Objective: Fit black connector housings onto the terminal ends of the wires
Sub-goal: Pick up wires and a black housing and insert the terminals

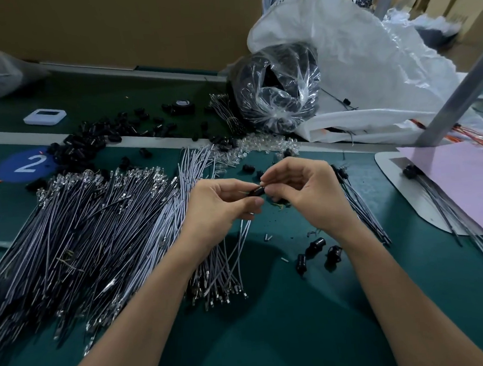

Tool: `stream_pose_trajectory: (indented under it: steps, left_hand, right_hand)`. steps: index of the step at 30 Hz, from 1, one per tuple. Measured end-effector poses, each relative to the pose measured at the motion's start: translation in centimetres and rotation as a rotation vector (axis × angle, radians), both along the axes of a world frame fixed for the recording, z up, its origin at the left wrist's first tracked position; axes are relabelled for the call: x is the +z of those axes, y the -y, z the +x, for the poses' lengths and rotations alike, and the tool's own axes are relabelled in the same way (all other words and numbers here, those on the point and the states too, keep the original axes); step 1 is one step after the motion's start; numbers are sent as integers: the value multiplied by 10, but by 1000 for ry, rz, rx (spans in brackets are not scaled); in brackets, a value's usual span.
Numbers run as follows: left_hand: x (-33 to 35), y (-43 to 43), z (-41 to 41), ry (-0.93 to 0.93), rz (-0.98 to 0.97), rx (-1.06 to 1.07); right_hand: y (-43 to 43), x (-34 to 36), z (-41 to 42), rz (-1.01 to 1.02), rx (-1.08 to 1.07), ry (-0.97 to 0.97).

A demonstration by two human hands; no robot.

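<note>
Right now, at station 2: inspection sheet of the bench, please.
Surface: green mat, blue "2" marker.
Job's things: housing held between both hands; wires piled left; loose housings at back.
Clutter: clear bits, tape roll, white device.
Hands: left hand grips housing; right hand pinches its end.
Cables: dark leads right of hands; orange leads far right.
Surroundings: plastic bags, cardboard wall, metal post.

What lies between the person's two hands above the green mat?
A black connector housing, pinched by fingertips of the left hand and the right hand, as the head view shows.
</note>
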State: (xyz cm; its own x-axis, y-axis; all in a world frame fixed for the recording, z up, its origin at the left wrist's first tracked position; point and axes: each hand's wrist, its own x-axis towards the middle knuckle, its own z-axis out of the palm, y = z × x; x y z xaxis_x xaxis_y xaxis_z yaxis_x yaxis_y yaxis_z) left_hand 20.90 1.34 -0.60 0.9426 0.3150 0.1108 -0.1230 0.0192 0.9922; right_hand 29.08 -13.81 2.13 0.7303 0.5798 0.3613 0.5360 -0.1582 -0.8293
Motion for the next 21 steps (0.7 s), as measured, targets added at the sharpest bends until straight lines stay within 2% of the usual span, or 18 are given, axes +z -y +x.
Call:
stream_pose_trajectory:
  steps: [3,8,14,21]
  left_hand:
    - [0,-1,0,-14,1,2]
    - [0,-1,-1,-11,18,-12]
    - [0,0,0,-12,23,3]
    - [-4,0,-1,47,245,-4]
  right_hand:
    - [-1,-2,0,-6,10,-25]
    - [3,-2,3,22,-21,-188]
    - [6,0,5,-4,28,-172]
    - [8,-2,9,-92,55,-187]
